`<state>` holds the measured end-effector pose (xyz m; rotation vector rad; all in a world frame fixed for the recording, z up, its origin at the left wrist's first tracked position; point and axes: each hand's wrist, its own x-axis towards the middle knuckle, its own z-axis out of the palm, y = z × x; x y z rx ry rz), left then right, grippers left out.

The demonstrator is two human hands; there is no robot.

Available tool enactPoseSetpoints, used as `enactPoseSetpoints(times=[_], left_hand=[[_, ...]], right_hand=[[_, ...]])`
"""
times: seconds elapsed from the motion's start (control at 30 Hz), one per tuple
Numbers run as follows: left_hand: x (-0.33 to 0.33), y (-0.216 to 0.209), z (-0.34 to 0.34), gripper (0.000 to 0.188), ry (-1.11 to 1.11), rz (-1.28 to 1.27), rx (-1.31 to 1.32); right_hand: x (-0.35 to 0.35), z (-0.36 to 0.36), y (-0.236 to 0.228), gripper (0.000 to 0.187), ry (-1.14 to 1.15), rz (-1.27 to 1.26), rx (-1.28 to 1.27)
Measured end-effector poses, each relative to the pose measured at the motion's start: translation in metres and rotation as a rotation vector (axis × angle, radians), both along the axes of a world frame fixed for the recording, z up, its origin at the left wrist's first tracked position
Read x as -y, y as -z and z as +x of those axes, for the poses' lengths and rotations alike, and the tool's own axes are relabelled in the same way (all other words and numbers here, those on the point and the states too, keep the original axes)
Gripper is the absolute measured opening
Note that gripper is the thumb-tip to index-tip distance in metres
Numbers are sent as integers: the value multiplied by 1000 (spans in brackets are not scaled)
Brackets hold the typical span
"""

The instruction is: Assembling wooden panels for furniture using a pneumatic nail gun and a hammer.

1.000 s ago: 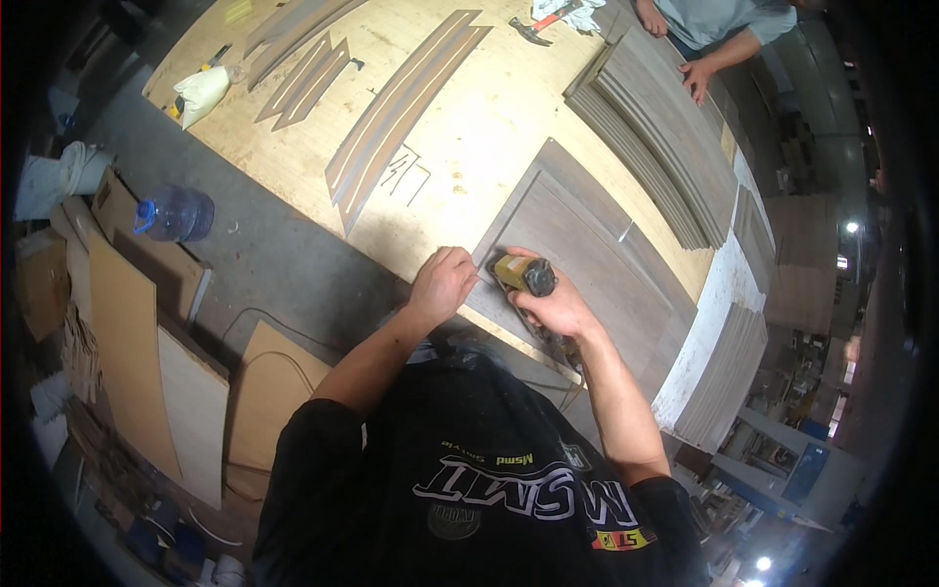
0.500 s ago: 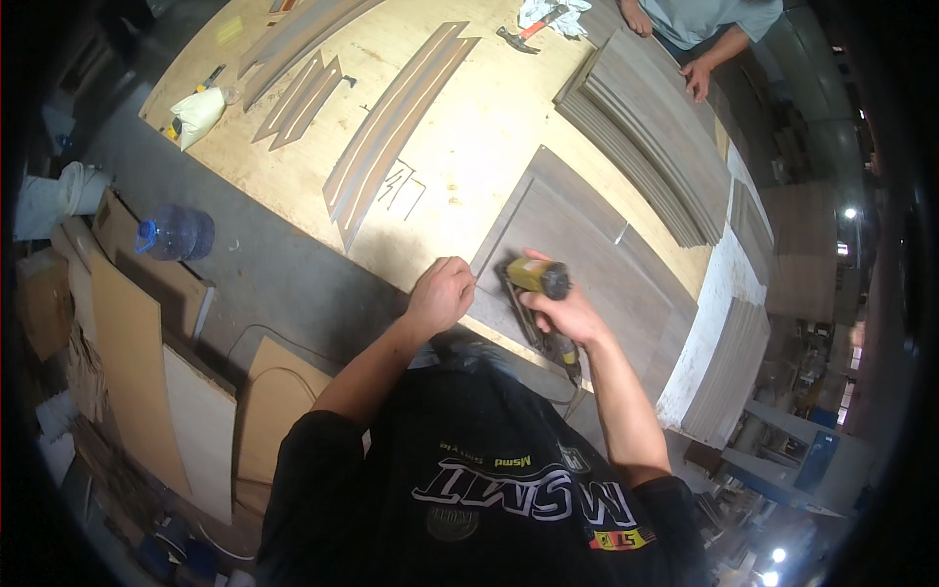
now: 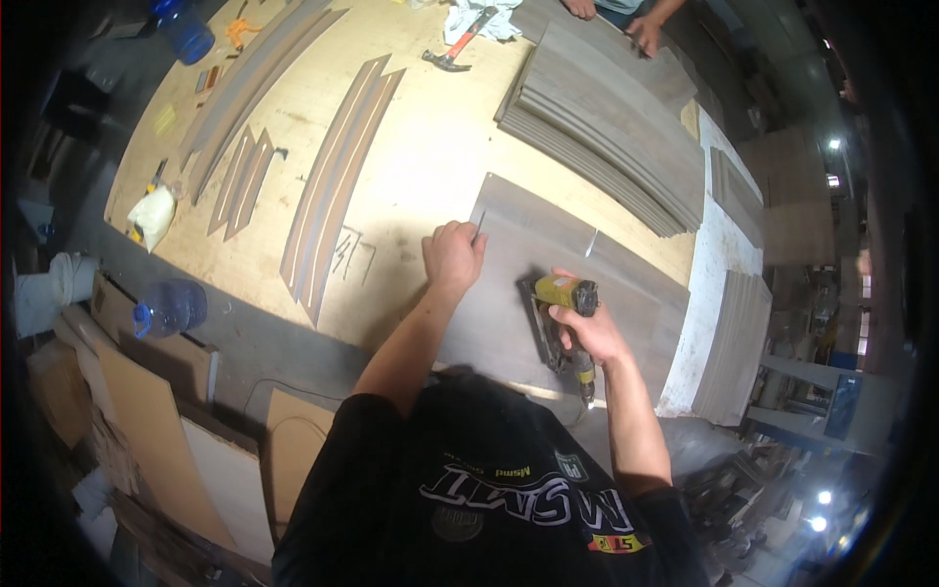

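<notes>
I observe the right hand (image 3: 598, 335) gripping a yellow-and-black pneumatic nailer (image 3: 559, 292) over the grey wood panel (image 3: 501, 305) on the desk (image 3: 416, 176). At the nailer's 10 o'clock, the left hand (image 3: 453, 257) pinches a thin dark strip (image 3: 480, 226).

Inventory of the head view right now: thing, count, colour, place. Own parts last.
table: 1, pale wood, centre
nail gun: 1, yellow and black, in right hand
panel: 1, grey-brown, table's near side
thin piece: 1, dark, at left hand
large panel stack: 1, grey-brown, right of centre
hammer: 1, red handle, table's far side
cloth: 1, white, by hammer
pale-lined strips: several, brown-grey, table's left half
bag: 1, cream, table's left edge
jugs: 2, blue, left and upper left
leaning boards: several, tan and white, lower left
co-worker's hands: 2, top right
rim clutter: too dim to count
own hands: 2, bare, centre
T-shirt: 1, black, bottom
</notes>
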<state>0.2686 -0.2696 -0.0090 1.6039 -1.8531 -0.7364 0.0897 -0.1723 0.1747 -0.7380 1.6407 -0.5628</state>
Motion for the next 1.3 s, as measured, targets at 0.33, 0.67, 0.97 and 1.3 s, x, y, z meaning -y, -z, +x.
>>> enactPoseSetpoints(times=[0.33,0.67,0.97,1.3], left_hand=[[13,4,-6,19,-51,20,-23],[16,3,-5,21,-69,25,-63],[15,0,-5,19,-53,-21,-59],[14,5,-6,20,-26,78,-39]], right_hand=[[119,16,25,66,-96,21,-2],[137,25,36,67,-138,92,-73],[131,28,39,67,-115,92,-59],[123,4,32,67,-23,48,-44]])
